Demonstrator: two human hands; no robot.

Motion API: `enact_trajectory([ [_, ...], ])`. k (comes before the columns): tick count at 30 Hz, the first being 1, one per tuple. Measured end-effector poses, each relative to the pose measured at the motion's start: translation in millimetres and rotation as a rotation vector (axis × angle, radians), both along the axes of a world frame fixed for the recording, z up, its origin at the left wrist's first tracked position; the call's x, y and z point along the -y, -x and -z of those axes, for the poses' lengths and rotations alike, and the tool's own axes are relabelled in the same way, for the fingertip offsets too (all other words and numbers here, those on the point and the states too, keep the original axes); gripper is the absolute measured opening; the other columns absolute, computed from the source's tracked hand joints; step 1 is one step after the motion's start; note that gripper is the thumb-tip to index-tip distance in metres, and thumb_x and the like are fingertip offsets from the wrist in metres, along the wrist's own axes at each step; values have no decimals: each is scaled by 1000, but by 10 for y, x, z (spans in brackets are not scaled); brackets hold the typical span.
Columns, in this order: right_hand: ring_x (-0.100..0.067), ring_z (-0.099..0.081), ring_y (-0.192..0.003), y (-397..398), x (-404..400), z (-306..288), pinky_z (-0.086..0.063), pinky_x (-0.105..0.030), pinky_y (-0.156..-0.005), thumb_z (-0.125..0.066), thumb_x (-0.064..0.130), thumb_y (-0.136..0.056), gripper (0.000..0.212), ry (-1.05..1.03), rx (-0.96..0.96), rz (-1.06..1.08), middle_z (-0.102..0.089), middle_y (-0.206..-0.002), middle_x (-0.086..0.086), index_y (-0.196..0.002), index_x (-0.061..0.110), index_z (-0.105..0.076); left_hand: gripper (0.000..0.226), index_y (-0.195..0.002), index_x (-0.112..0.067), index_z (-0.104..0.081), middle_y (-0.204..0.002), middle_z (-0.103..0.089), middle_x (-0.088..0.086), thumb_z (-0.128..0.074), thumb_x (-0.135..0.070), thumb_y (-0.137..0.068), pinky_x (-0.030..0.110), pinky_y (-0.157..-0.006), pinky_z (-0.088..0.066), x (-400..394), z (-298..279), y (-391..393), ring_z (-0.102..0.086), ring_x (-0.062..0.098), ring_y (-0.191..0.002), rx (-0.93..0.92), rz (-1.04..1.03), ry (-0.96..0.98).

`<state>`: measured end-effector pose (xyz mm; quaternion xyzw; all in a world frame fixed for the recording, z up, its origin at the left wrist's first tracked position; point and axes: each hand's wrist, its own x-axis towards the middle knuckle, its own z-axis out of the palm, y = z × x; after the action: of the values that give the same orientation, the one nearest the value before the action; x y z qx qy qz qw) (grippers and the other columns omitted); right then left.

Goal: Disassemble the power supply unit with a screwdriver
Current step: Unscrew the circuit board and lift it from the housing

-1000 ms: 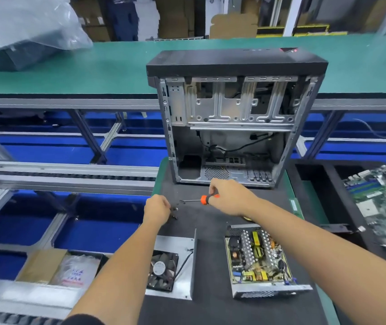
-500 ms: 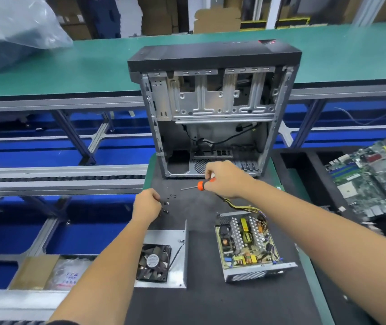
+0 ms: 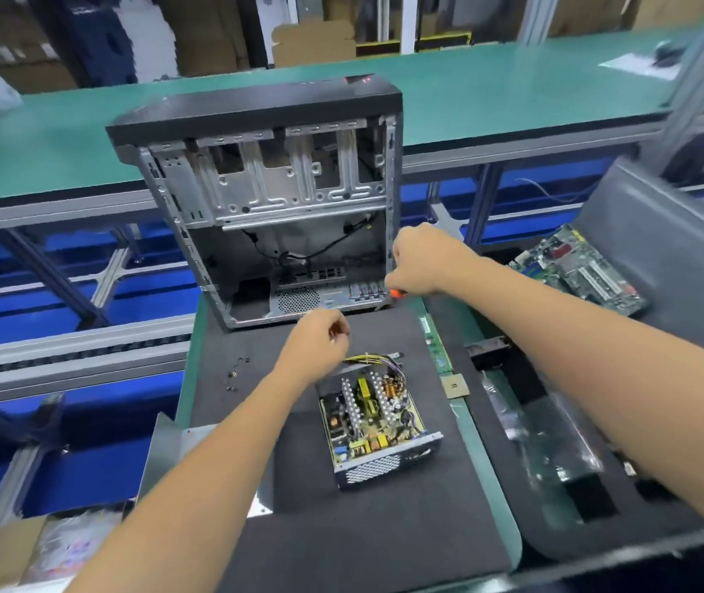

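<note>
**Orange-handled screwdriver leaves the loose screws and goes to the case**

Orange plastic shows only as a small bit under the right hand [image 3: 421,267], which grips the screwdriver [image 3: 397,293] in a closed fist. One second ago this hand held the tool low over the black foam mat [image 3: 363,528], with its tip near the small dark loose screws [image 3: 237,374]. Now the hand is up at the right front edge of the open grey metal computer case [image 3: 264,216], and the shaft is hidden.

The left hand [image 3: 320,340] has also moved. Before, it was at the screws; now it hangs above the mat, between the case and the opened power supply unit with the bare yellow-green circuit board [image 3: 378,425]. Its fingers are curled, perhaps pinching something small, but I cannot tell what.

The unit lies flat on the mat on the counter [image 3: 487,485], its cover already off, its yellow and black wires [image 3: 369,358] pointing to the case. The grey metal cover plate [image 3: 170,447] lies to its left, mostly behind the left arm.

I judge that putting the screws aside is finished. The board is still in its tray, so the next screws are probably there.
</note>
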<state>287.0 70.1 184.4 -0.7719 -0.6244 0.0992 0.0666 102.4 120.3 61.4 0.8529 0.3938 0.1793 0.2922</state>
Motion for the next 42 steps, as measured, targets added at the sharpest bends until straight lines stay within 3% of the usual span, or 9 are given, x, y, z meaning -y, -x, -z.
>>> enact_trajectory([
  [2, -20, -41, -50, -149, 78, -4, -30, -24, -44, -62, 14, -73, 31, -12, 46, 23, -41, -50, -2, -55, 12, -37, 13, -88, -20, -59, -90, -58, -4, -55, -13, -78, 32, -77, -46, 94, 3, -162, -54, 17, -89, -80, 139, -39],
  [5, -18, -33, -40, -287, 180, 26, -26, -20, -41, -58, 12, -71, 31, 73, 82, 45, -33, -34, 3, -50, 13, -36, 36, -116, -21, -55, -120, -53, 0, -59, -33, -82, 37, -96, -40, 232, 24, -371, -48, 18, -112, -294, 348, -92],
  [9, -20, -52, -36, -326, 285, 140, -41, -20, -44, -58, 18, -72, 25, 231, 47, 26, -43, -25, 2, -51, 9, -50, 51, -129, -26, -42, -131, -46, -2, -62, -39, -84, 39, -94, -42, 361, 137, -482, -54, 20, -111, -419, 434, -144],
  [17, -23, -53, -36, -262, 269, 349, -46, -23, -49, -59, 15, -71, 21, 328, -64, -22, -50, -30, -4, -55, 4, -53, 47, -122, -27, -57, -132, -39, 1, -53, -57, -86, 39, -86, -43, 378, 355, -393, -38, 23, -115, -473, 465, -506],
  [20, -22, -53, -35, -243, 236, 368, -43, -20, -45, -59, 16, -73, 22, 303, -69, -31, -46, -27, 0, -55, 5, -52, 42, -106, -22, -65, -128, -43, 1, -50, -56, -88, 38, -89, -38, 439, 450, -361, -37, 22, -116, -399, 391, -424],
  [23, -23, -55, -36, -230, 209, 394, -41, -18, -41, -60, 16, -74, 23, 274, -80, -38, -49, -31, -2, -57, 6, -49, 33, -82, -13, -68, -123, -49, 5, -55, -41, -91, 37, -86, -33, 488, 537, -385, -42, 26, -109, -300, 289, -338],
  [26, -23, -54, -36, -218, 194, 427, -41, -18, -43, -60, 16, -74, 23, 283, -81, -54, -49, -31, -2, -57, 6, -48, 24, -70, -10, -67, -118, -53, 7, -62, -28, -85, 35, -85, -31, 520, 584, -422, -48, 27, -104, -266, 231, -340],
  [33, -23, -51, -35, -180, 177, 469, -41, -18, -42, -60, 14, -73, 22, 298, -53, -63, -43, -26, 0, -56, 6, -48, 16, -63, -12, -64, -115, -56, 8, -62, -20, -77, 38, -84, -35, 545, 609, -416, -50, 28, -99, -225, 213, -354],
  [42, -19, -53, -33, -133, 156, 454, -37, -14, -36, -58, 16, -76, 18, 310, -4, -87, -55, -47, -7, -62, 7, -49, 17, -63, -12, -64, -115, -55, 7, -60, -20, -78, 36, -85, -32, 544, 603, -420, -48, 25, -98, -227, 204, -324],
])
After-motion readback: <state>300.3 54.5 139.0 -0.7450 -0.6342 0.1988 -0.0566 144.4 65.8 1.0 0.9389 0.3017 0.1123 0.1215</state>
